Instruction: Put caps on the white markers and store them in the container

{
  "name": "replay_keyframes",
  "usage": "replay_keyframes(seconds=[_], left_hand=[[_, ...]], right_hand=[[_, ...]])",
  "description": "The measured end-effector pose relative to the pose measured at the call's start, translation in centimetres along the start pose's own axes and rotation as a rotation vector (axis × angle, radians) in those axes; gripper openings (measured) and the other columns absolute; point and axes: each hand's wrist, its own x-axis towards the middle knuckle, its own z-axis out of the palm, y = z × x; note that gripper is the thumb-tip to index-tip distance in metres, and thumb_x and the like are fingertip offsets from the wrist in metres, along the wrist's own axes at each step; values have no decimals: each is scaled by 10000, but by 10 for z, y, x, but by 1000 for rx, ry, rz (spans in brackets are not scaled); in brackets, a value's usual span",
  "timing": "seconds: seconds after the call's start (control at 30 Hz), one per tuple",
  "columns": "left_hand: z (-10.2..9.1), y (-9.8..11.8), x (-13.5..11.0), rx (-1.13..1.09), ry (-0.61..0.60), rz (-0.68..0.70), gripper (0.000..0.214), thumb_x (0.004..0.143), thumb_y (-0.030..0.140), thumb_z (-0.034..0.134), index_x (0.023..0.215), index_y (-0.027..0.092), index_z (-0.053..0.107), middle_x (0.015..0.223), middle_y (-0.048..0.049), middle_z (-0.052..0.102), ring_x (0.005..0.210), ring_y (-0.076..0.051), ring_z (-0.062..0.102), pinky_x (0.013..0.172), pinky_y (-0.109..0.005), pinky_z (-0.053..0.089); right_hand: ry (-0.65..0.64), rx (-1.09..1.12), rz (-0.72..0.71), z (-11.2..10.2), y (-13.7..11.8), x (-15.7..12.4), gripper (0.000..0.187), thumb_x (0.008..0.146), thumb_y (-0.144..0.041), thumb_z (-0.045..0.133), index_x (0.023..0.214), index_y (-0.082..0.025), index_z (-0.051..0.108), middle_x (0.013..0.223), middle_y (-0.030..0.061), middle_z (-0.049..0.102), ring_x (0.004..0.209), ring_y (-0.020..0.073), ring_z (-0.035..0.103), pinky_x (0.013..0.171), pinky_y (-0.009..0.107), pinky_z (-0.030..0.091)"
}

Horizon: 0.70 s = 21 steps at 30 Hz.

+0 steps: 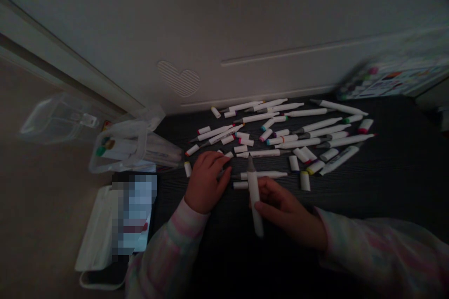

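- White marker: pinched in right hand, long axis fore-and-aft, grey end pointing away from wearer.
- Left hand: left of grip, fingers bent; cannot tell whether holding anything.
- Other markers: scattered beyond grip.

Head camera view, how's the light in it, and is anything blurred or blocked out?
Head view: dim overall, the dark tabletop nearly black toward the bottom; head view: the lit screen is brightest, partly hidden by coarse pixel blocks; head view: the case at far right looks smeared, while the marker in the right hand has a fairly clear outline.
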Motion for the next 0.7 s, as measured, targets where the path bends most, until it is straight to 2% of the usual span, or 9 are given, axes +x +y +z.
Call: replay_keyframes(seconds=[0.7], left_hand=[[0, 1, 0, -9, 2, 0, 202, 799, 205, 485, 975, 150, 569, 954, -72, 578, 971, -205, 465, 858, -381, 408]], right_hand=[[-11, -44, 3, 0, -1, 0, 227, 779, -336, 536, 932, -181, 472, 747, 7, 486, 689, 124, 467, 678, 288, 390]])
